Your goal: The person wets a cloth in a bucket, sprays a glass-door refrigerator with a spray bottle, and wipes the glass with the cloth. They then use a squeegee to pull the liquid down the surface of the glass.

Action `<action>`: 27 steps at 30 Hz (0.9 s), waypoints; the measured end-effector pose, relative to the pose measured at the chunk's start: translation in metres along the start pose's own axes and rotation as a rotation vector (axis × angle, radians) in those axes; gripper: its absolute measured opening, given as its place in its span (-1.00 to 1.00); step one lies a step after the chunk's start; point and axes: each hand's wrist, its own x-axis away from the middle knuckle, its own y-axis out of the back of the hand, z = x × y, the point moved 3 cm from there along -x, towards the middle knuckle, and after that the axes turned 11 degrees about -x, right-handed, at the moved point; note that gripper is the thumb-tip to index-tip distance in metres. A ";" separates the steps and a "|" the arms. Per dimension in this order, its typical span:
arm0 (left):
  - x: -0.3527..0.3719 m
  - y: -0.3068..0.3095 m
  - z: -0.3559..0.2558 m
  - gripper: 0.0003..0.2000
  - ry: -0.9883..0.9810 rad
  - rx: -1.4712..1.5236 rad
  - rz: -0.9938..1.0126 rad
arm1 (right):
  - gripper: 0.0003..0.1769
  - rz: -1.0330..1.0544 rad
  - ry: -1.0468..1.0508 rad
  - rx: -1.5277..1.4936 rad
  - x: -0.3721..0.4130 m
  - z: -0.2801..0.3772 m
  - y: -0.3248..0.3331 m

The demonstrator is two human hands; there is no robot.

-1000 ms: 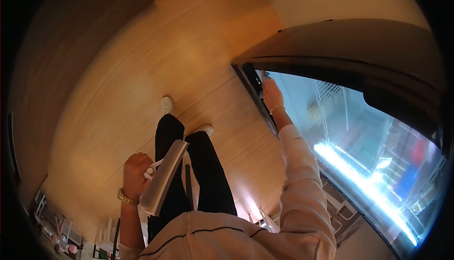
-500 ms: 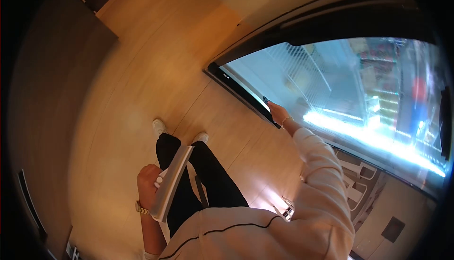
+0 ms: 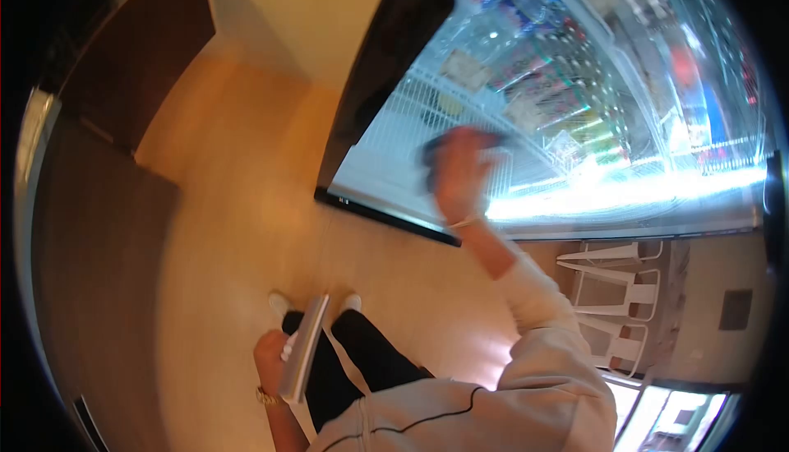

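My left hand (image 3: 269, 357) is low beside my leg, its fingers wrapped round the white handle of a squeegee (image 3: 306, 349). The squeegee's long pale blade points up and slightly to the right. My right hand (image 3: 462, 174) is stretched out against the glass door (image 3: 386, 144) of a lit display fridge, smeared by motion. A dark cloth (image 3: 432, 156) shows round its fingers and under the palm, pressed to the glass. Behind the pane are wire shelves with packaged goods, blurred by reflections.
The fridge's black frame (image 3: 386, 218) runs along the bottom of the glass. White chairs (image 3: 633, 294) stand to the right beyond the fridge. A dark brown cabinet (image 3: 99, 271) lies on the left. My feet are on the pale wood floor (image 3: 222, 230).
My right hand has moved from the door's bottom edge up onto the middle of the glass with the cloth. The view has turned and shifted. My left hand still holds the squeegee.
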 end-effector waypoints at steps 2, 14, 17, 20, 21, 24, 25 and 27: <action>-0.003 0.001 -0.005 -0.77 -0.018 -0.012 0.010 | -0.44 0.798 0.020 -0.588 0.035 0.055 -0.062; -0.023 -0.007 -0.002 -0.67 0.415 0.406 0.369 | -0.44 0.526 -0.016 -0.211 0.032 -0.151 0.104; -0.062 -0.012 -0.013 -0.65 0.165 0.447 0.390 | -0.45 0.218 -0.309 -0.006 -0.082 -0.209 0.210; -0.109 0.035 -0.111 -0.70 -0.188 0.341 0.375 | -0.31 -0.616 -0.049 -0.223 -0.202 -0.199 0.325; -0.119 0.048 -0.133 -0.73 -0.299 0.280 0.414 | -0.29 -0.708 -0.007 -0.254 -0.232 -0.193 0.340; -0.135 0.050 -0.145 -0.65 -0.350 0.282 0.492 | -0.24 -0.686 0.029 -0.362 -0.283 -0.142 0.325; -0.139 0.050 -0.142 -0.65 -0.361 0.239 0.496 | -0.29 -0.532 0.050 -0.213 -0.287 -0.115 0.311; -0.138 0.050 -0.127 -0.65 -0.371 0.149 0.507 | -0.38 -0.266 0.255 -0.230 -0.268 -0.072 0.258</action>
